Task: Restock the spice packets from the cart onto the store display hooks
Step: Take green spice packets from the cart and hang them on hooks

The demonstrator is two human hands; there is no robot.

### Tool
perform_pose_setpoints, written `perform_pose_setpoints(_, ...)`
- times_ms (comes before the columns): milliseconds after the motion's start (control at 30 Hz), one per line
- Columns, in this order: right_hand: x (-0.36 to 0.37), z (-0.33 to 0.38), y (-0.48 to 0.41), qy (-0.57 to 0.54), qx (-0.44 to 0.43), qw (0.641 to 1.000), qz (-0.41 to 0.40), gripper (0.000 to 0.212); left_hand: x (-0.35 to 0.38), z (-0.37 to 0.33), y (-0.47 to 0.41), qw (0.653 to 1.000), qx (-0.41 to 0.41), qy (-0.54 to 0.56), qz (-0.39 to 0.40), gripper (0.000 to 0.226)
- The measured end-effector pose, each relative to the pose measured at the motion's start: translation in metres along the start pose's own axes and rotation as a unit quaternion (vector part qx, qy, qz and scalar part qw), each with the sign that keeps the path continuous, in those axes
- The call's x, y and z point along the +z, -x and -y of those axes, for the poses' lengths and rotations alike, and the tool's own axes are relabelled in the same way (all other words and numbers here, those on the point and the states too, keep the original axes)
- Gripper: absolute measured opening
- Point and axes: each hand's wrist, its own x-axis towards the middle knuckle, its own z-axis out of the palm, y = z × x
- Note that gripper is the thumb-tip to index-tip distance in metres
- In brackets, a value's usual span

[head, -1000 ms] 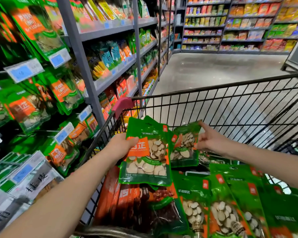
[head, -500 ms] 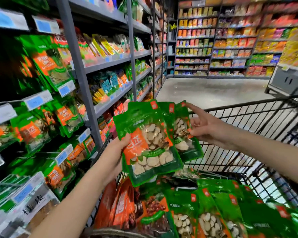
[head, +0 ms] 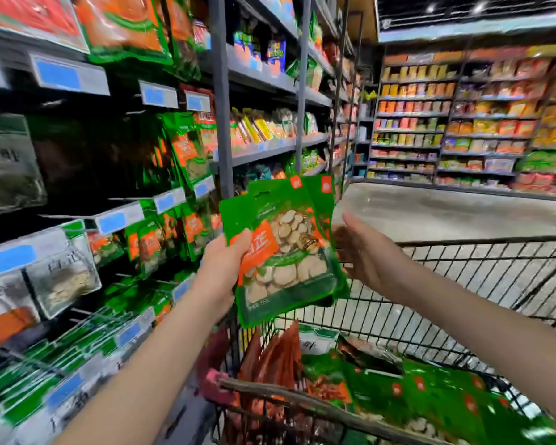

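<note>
Now lifted: packet stack clear of the cart, heading for the hooks

Left hand (head: 220,268) grips the stack of green spice packets (head: 283,248) at frame centre. Its thumb presses on the orange label; the other fingers are hidden behind. Right hand (head: 363,252) sits at 3 o'clock of the stack, fingers straight and slightly spread, pinching nothing. Whether they touch the packet edge I cannot tell, because of motion blur.

Change: a second ago the packets were fanned out low, just over the cart load, with the right hand pinching the rear one. Since then the stack has risen above the cart (head: 479,277) rim. The fan has closed into a near-square pile, top edges at 12 o'clock, and the right hand has let go. The view has also swung up toward the shelving.

Meaning: pick-up looks done; hanging comes next and is not yet started. Matching hung packets (head: 148,245) sit on the display hooks (head: 87,217) at 9 o'clock of the stack, near but apart. The next move likely needs the packet tops lined up with a hook tip, right hand steadying. Loose green packets (head: 430,399) remain in the cart at 5 o'clock, red-brown packets (head: 270,358) at 6 o'clock. Restocking looks far from finished.
</note>
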Motion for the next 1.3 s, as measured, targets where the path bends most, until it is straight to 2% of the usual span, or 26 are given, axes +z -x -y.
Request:
perform_pose_setpoints(100, 0.024, 0.007, -0.008, 0.039, -0.015, 0.998, 0.04, 0.047, -0.024, -0.009, 0.0, 0.998, 0.032, -0.039, -0.043, 0.017)
perform_pose_setpoints(200, 0.055, 0.012, -0.019, 0.064, -0.029, 0.996, 0.055, 0.033, -0.045, -0.013, 0.0, 0.992, 0.067, -0.062, -0.083, 0.027)
perform_pose_setpoints(267, 0.074, 0.01, -0.029, 0.07, -0.029, 0.996, 0.056, 0.033, -0.056, -0.013, -0.001, 0.99, 0.069, -0.065, -0.102, 0.04)
perform_pose_setpoints(333, 0.09, 0.003, -0.043, 0.049, -0.033, 0.997, 0.048, 0.023, -0.068, -0.012, 0.001, 0.988, 0.064, -0.069, -0.126, 0.04)
perform_pose_setpoints(400, 0.102, -0.005, -0.048, 0.028, -0.023, 0.999, 0.032, 0.011, -0.075, -0.009, 0.003, 0.988, 0.056, -0.069, -0.127, 0.027)
perform_pose_setpoints(467, 0.117, -0.012, -0.054, 0.004, -0.027, 0.999, 0.022, 0.016, -0.089, -0.001, -0.002, 0.988, 0.042, -0.074, -0.128, 0.029)
perform_pose_setpoints(500, 0.126, -0.015, -0.057, -0.009, -0.029, 0.999, 0.014, 0.018, -0.095, 0.002, -0.005, 0.987, 0.037, -0.075, -0.134, 0.033)
perform_pose_setpoints(567, 0.141, -0.021, -0.067, -0.019, -0.034, 0.999, 0.001, 0.015, -0.106, 0.008, -0.009, 0.987, 0.017, -0.073, -0.143, 0.072)
perform_pose_setpoints(600, 0.147, -0.025, -0.072, -0.018, -0.033, 0.999, 0.006, 0.018, -0.114, 0.012, -0.011, 0.986, 0.008, -0.071, -0.152, 0.075)
perform_pose_setpoints(667, 0.157, -0.035, -0.087, -0.008, -0.017, 0.999, 0.036, 0.016, -0.13, 0.023, -0.02, 0.984, 0.006, -0.075, -0.163, 0.043)
perform_pose_setpoints(700, 0.163, -0.041, -0.095, -0.004, -0.006, 0.999, 0.049, 0.014, -0.137, 0.027, -0.023, 0.983, 0.004, -0.081, -0.167, 0.035)
perform_pose_setpoints(800, 0.181, -0.059, -0.124, -0.016, 0.041, 0.997, 0.063, 0.013, -0.158, 0.039, -0.035, 0.98, -0.008, -0.084, -0.182, 0.05)
perform_pose_setpoints(833, 0.185, -0.064, -0.134, -0.025, 0.054, 0.996, 0.066, 0.015, -0.164, 0.043, -0.04, 0.979, -0.006, -0.079, -0.185, 0.049)
perform_pose_setpoints(933, 0.196, -0.074, -0.166, -0.036, 0.085, 0.992, 0.085, 0.045, -0.181, 0.051, -0.056, 0.98, 0.008, -0.085, -0.177, 0.024)
perform_pose_setpoints(967, 0.198, -0.078, -0.179, -0.035, 0.089, 0.991, 0.095, 0.044, -0.185, 0.054, -0.061, 0.98, 0.012, -0.089, -0.175, 0.019)
perform_pose_setpoints(1100, 0.209, -0.087, -0.216, 0.024, 0.074, 0.99, 0.119, 0.02, -0.199, 0.068, -0.082, 0.981, 0.032, -0.099, -0.164, 0.016)
perform_pose_setpoints(1167, 0.213, -0.093, -0.239, 0.069, 0.062, 0.992, 0.081, 0.019, -0.203, 0.075, -0.091, 0.982, 0.035, -0.088, -0.167, 0.013)
perform_pose_setpoints(1300, 0.219, -0.105, -0.288, 0.09, 0.02, 0.996, 0.007, 0.005, -0.217, 0.101, -0.11, 0.976, 0.042, -0.102, -0.187, 0.014)
